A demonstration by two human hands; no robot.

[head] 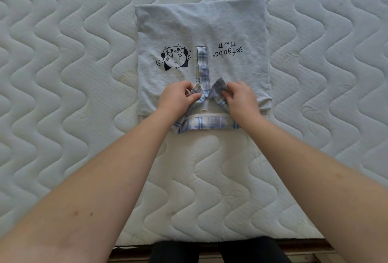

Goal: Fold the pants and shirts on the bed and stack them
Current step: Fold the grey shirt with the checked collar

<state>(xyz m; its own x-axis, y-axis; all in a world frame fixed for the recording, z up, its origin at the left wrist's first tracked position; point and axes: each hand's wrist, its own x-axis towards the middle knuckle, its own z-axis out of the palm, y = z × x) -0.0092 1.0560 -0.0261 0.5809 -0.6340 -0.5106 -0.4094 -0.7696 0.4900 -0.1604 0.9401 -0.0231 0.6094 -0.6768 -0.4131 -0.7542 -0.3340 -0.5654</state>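
Shirt (201, 31), pale grey with a plaid collar (207, 123) and placket, lay front-up in the upper middle of the frame on the quilted white mattress (63, 73). Its sides were already turned under, so it made a neat tall rectangle, with the collar end toward the bottom of the frame. A cartoon print (175, 58) sat left of the placket and a line of lettering (227, 50) to the right, both upside down from this view.

The left hand (177, 99) pinched the left collar point between curled fingers and thumb, and the right hand (241, 99) pinched the right collar point in the same way. Both hands met just above the neck opening, at the centre of the frame.

Judging from this, the step in hand was tidying the collar, a finishing touch before the last fold. The next move would likely call for letting go of the collar, taking hold of one short end and bringing it across to the other, keeping the tucked sides from slipping out. No pants and no stack showed anywhere in the frame, so the pile seemed not yet begun, or lay out of view.
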